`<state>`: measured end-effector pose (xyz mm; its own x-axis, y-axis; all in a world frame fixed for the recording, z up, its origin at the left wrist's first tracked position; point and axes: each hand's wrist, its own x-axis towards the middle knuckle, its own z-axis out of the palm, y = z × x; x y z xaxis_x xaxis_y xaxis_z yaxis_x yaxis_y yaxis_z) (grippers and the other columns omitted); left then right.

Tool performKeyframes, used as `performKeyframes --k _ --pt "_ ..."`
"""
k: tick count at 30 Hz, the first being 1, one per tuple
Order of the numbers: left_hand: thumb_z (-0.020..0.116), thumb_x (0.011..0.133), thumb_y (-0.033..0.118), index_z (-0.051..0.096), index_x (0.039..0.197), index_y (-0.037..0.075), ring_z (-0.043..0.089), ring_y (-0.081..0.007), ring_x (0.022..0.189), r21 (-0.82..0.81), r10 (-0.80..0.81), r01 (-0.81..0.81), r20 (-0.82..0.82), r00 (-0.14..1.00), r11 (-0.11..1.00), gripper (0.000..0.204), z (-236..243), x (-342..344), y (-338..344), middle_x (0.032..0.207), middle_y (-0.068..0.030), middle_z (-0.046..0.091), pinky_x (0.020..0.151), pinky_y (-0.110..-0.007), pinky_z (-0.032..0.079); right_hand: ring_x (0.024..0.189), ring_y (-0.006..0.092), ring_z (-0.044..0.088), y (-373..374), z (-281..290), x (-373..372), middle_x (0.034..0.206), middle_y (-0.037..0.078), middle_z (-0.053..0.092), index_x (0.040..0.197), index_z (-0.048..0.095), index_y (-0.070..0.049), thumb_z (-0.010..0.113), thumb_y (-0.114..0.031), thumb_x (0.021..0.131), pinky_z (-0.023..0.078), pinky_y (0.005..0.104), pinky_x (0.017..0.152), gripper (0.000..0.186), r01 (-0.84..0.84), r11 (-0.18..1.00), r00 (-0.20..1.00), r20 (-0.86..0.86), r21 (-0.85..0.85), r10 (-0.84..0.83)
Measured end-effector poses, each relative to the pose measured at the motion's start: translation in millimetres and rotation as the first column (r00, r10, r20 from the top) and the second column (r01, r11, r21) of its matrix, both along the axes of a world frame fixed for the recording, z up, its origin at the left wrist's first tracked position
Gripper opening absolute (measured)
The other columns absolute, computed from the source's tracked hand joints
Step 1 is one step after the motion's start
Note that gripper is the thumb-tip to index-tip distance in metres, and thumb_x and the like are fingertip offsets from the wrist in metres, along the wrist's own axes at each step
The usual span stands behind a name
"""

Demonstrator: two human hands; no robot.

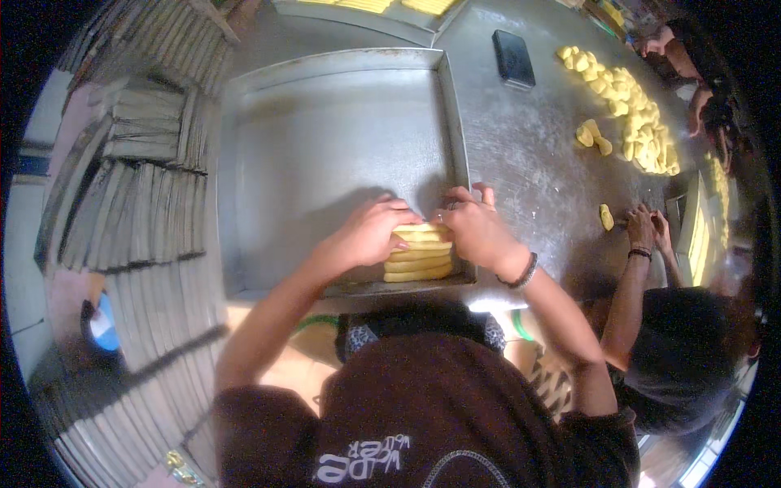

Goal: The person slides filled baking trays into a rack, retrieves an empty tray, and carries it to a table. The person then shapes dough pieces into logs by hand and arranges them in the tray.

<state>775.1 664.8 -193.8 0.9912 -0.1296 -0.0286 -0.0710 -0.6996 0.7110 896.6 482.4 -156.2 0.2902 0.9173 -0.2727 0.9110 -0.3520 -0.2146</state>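
Observation:
A large square metal tray (325, 138) lies on the table before me. In its near right corner, several yellow dough strips (417, 266) lie side by side in a short row. At the far end of this row is another dough strip (423, 228), with a hand at each end. My left hand (370, 233) has its fingers curled over the left end, the thumb lower on the row. My right hand (482, 230) pinches at the right end beside the tray wall, some fingers raised. The fingertips partly hide the strip's ends.
A black rectangular device (513, 58) and a heap of yellow dough pieces (639, 118) lie on the metal table (537, 154). A co-worker's hands (647, 226) work at right, near one dough piece (606, 217). Stacked grey trays (150, 207) stand at left; another tray (370, 23) lies beyond.

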Motion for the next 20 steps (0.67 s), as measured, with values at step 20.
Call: performKeyframes --k 20 --pt "0.072 0.073 0.023 0.070 0.075 0.003 0.066 -0.0259 0.069 -0.229 0.455 -0.518 -0.279 0.846 0.824 0.020 -12.0 -53.0 -4.9 0.071 -0.0149 0.066 0.069 -0.037 0.051 0.102 0.0232 0.050 -2.4 -9.8 -1.0 0.088 0.007 0.063 0.101 0.066 -0.013 0.072 -0.016 0.071 0.029 0.0432 0.087 0.031 0.034 0.981 0.994 -0.107 0.190 -0.014"
